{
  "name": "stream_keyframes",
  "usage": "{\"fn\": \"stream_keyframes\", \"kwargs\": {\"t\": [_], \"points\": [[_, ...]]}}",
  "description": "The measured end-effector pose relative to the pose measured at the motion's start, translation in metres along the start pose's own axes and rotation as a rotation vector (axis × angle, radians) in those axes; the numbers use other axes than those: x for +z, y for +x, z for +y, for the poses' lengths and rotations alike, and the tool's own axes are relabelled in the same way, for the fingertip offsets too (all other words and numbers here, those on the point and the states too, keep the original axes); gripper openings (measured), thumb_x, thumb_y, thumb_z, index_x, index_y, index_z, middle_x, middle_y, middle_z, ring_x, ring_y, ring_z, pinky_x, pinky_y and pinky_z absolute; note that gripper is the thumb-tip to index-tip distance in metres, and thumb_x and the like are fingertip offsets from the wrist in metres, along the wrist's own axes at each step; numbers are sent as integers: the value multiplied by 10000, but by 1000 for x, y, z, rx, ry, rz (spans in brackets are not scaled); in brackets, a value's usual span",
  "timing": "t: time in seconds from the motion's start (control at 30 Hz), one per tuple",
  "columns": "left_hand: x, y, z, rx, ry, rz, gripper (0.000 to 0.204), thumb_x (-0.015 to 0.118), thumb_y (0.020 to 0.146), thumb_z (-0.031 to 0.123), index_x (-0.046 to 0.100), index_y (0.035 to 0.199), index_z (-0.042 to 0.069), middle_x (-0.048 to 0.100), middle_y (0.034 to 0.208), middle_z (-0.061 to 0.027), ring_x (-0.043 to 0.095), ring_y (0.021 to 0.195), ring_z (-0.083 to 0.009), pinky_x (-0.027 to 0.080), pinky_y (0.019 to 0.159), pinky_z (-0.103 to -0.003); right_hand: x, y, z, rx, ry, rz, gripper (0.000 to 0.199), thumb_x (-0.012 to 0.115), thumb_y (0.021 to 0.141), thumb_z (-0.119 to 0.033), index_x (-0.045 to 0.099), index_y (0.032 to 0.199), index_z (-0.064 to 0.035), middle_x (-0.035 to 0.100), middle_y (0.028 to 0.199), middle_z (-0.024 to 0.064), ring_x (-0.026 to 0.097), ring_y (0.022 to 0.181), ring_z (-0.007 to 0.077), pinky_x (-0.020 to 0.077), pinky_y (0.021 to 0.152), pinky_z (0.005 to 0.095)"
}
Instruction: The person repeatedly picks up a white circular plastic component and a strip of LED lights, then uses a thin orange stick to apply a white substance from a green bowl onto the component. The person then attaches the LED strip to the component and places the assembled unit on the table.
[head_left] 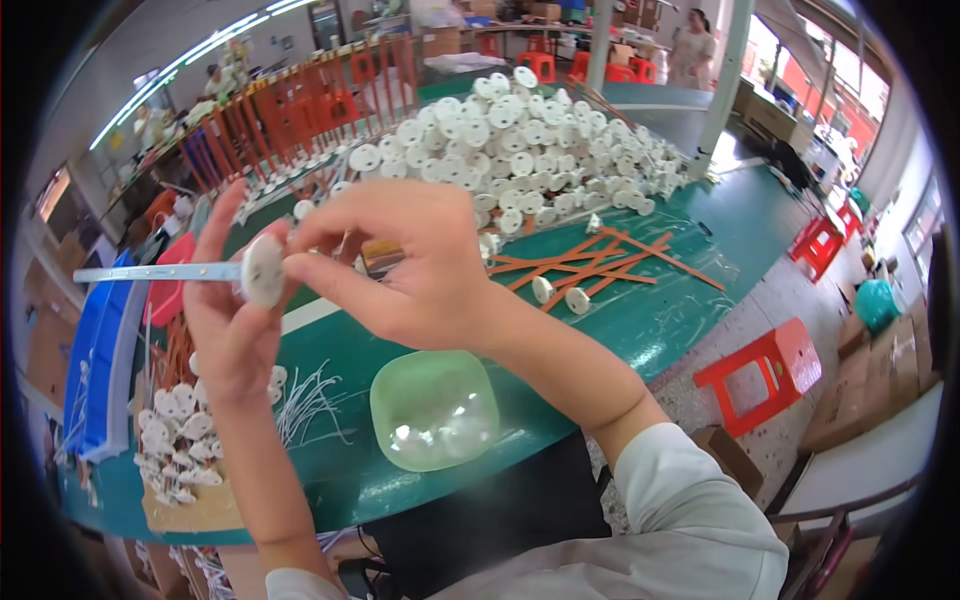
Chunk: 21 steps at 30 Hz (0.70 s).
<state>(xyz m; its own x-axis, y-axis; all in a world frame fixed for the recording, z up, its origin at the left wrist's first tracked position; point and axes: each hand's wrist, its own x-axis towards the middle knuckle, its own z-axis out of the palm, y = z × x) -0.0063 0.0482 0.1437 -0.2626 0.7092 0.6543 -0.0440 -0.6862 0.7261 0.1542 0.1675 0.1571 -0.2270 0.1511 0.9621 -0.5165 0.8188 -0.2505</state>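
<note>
My left hand (235, 345) is closed round a pale, narrow strip (155, 272) with small dots along it, which points out to the left. At the strip's inner end, a white round disc (263, 272) with small holes stands upright between my fingers. My right hand (415, 250) is pinched at the near side of the disc, with thumb and fingertips touching or almost touching it. Whatever lies between those fingertips is too small to make out. Below my hands, a translucent green bowl (430, 375) holds shiny, small contents that I cannot name.
A large heap of white disc pieces (500, 140) covers the far part of the green table (640, 345). Orange strips (590, 262) lie crossed to the right. White wires (312, 405) and more discs (175, 435) are at the left, beside a blue tray (105, 350). A red stool (790, 365) stands right.
</note>
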Motion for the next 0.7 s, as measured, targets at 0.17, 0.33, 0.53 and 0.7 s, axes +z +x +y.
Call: {"fn": "stream_keyframes", "kwargs": {"t": [0.17,0.33,0.53,0.7], "points": [[12,-3,-1,16,-1,-52,1216,897,705,171,73,1564,-80,740,1064,-157,715,1019,-235,551,968,-391,-2,4,-4,149,228,-74,111,794,754,-70,753,855,-50,716,779,71,702,756,202,552,691,298],[6,-4,10,-38,199,-12,1304,943,660,239,63,1561,-97,766,945,-112,716,822,-144,572,769,-270,-4,1,0,112,185,-189,68,750,770,-116,766,836,-105,710,751,51,699,724,245,546,665,353],[-10,-23,15,-244,280,-159,1331,955,569,286,143,1531,-147,710,781,-113,707,692,-194,566,622,-286,-21,0,-4,-283,-214,-576,72,684,772,-195,724,763,-136,684,679,30,665,635,272,499,592,398],[-36,-29,49,-479,581,-83,1074,840,666,200,266,1535,-64,685,934,-74,671,776,-135,544,674,-241,-25,6,-12,-230,-483,-633,123,689,736,-217,684,688,-104,668,649,81,679,643,308,498,550,442]]}}
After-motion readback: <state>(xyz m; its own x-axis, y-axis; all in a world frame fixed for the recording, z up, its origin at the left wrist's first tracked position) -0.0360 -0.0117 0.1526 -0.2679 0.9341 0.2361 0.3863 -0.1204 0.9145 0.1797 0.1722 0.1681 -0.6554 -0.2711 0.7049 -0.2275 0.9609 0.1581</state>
